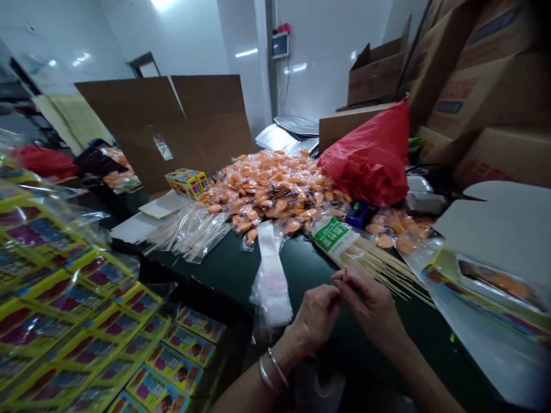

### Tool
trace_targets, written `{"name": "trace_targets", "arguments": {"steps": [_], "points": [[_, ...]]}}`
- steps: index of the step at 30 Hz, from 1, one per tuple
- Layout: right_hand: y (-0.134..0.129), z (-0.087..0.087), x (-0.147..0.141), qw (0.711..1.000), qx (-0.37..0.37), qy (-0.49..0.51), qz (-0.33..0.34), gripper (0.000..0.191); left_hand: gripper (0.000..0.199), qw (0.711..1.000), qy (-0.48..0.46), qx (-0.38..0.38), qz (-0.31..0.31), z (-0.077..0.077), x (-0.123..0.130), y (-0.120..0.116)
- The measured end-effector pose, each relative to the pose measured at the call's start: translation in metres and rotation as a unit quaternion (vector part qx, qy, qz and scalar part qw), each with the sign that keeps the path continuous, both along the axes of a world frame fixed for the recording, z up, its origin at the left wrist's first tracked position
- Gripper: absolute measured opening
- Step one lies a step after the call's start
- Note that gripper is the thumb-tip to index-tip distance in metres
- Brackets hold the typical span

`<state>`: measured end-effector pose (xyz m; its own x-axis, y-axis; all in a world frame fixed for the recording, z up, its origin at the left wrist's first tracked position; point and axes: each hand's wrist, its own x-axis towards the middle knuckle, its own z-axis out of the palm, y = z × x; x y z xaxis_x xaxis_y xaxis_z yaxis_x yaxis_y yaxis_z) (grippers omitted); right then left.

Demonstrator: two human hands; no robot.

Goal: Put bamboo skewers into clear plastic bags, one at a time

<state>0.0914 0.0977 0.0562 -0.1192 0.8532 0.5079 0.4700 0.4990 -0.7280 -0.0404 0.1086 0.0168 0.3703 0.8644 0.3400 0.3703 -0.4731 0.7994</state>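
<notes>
My left hand [317, 310], with two silver bangles on its wrist, is closed near the front of the dark green table [301, 264]. My right hand [372, 304] is closed too, its fingertips pinched together and meeting those of the left. Whatever lies between the fingers is hidden or too small to name. Just beyond the right hand, thin bamboo skewers [387, 267] spill from a clear bag with a green and white label [333, 235]. To the left of my hands lies a stack of clear and white plastic bags [273, 287].
Behind sits a big heap of bagged orange pieces [275, 186], beside a red plastic bag [370, 158]. Bagged white sticks [189, 232] lie at left. Packed yellow boxes [77, 298] fill the lower left. An open yellow box [491, 287] and stacked cartons [486, 86] stand at right.
</notes>
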Motion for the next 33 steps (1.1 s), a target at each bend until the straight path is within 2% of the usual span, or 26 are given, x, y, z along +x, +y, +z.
{"name": "trace_targets", "arguments": {"steps": [3,5,7,8,10,14,16,21,24,28,30,33], "points": [[0.010,-0.012,-0.003,1.000,-0.003,-0.010,0.012,0.014,0.016,0.999,-0.008,-0.037,0.012,-0.006,-0.023,0.008],[0.013,-0.019,-0.001,1.000,-0.017,-0.008,0.007,0.014,0.016,0.994,0.018,-0.060,0.087,-0.002,-0.055,0.018],[0.014,-0.022,0.001,1.000,-0.030,0.000,0.003,0.014,0.013,0.970,0.097,-0.070,0.213,0.002,-0.091,0.032],[0.014,-0.023,0.001,0.999,-0.035,0.003,0.003,0.015,0.010,0.954,0.149,-0.071,0.251,0.002,-0.106,0.040],[0.016,-0.021,0.000,0.999,-0.040,0.003,0.011,0.016,0.008,0.937,0.200,-0.080,0.274,0.000,-0.126,0.052],[0.019,-0.017,-0.008,0.998,-0.038,-0.007,0.043,0.021,0.007,0.931,0.222,-0.100,0.270,-0.009,-0.132,0.062],[0.019,-0.016,-0.011,0.998,-0.040,-0.011,0.054,0.023,0.010,0.932,0.222,-0.104,0.268,-0.008,-0.132,0.063],[0.021,-0.017,-0.018,0.996,-0.042,-0.035,0.068,0.027,0.011,0.942,0.214,-0.107,0.234,0.009,-0.152,0.063],[0.024,-0.018,-0.024,0.994,-0.051,-0.052,0.078,0.031,0.011,0.946,0.197,-0.158,0.204,0.016,-0.172,0.064],[0.025,-0.021,-0.036,0.980,-0.134,-0.049,0.137,0.032,0.009,0.940,0.141,-0.256,0.177,0.013,-0.191,0.065],[0.025,-0.022,-0.042,0.975,-0.153,-0.061,0.152,0.032,0.010,0.937,0.108,-0.279,0.180,0.011,-0.196,0.064],[0.024,-0.024,-0.047,0.974,-0.148,-0.077,0.156,0.031,0.027,0.933,0.015,-0.314,0.176,0.014,-0.202,0.056]]}}
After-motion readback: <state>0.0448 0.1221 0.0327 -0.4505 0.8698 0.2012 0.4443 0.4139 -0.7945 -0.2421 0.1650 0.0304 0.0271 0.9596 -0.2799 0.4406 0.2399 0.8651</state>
